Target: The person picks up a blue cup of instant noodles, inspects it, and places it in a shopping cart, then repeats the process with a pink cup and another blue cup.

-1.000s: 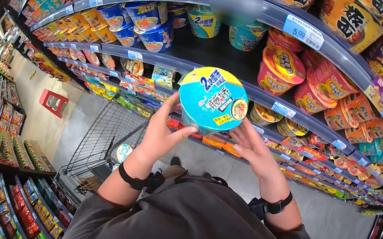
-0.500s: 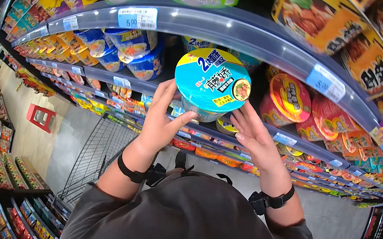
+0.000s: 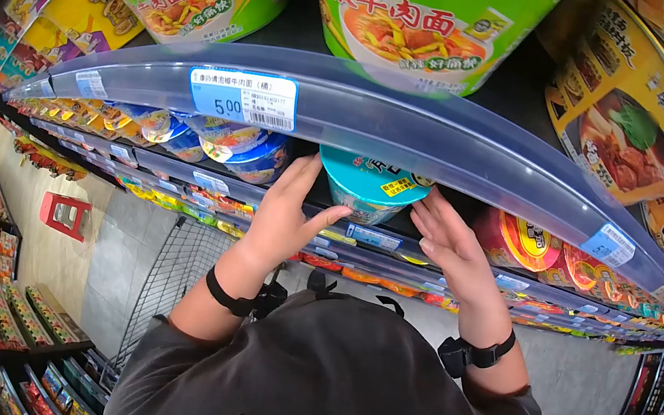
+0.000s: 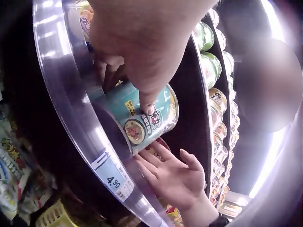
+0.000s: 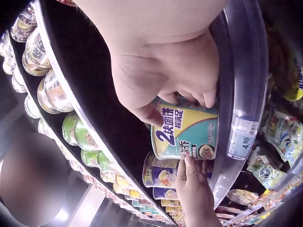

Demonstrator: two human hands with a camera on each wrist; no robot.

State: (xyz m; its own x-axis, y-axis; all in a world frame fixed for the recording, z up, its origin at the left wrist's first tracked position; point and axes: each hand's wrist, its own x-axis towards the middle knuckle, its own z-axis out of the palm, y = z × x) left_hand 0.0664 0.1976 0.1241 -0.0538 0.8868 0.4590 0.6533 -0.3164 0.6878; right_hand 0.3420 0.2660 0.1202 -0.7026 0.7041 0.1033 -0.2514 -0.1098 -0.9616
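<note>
A teal instant noodle cup stands upright at the front of a shelf, part of its lid hidden behind the shelf edge above. My left hand grips it from the left, with the thumb on the front and the fingers round the side. On the opposite side, my right hand touches the cup with fairly straight fingers. The left wrist view shows that right hand palm up beside the cup. Yellow and teal printing faces the right wrist view on the cup.
A clear shelf edge with a price tag runs just above the hands. Green noodle tubs stand on it. Blue cups sit left, red cups right. A wire cart and red stool are at left.
Both hands have carried the noodle cup forward, from in front of the shelves to under the upper shelf edge. The head view has moved closer to the shelves.
</note>
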